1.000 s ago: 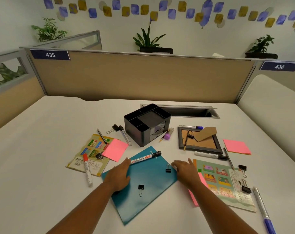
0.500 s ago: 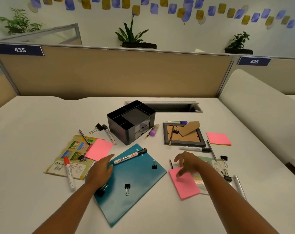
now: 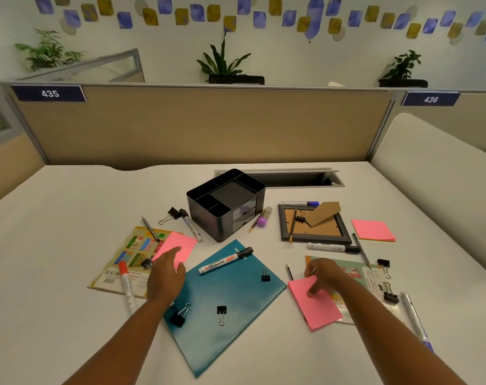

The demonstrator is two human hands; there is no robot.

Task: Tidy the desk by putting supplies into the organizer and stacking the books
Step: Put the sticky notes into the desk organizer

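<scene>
One black organizer (image 3: 227, 203) stands mid-desk with three books lying before it: a teal one (image 3: 225, 304) and two illustrated ones (image 3: 119, 262) (image 3: 358, 276). Three pink pads (image 3: 178, 247) (image 3: 315, 304) (image 3: 373, 230) and seven binder clips are visible. The left hand (image 3: 165, 276) hovers flat with fingers straight; the right hand (image 3: 323, 275) pinches the nearest pad's corner.
</scene>
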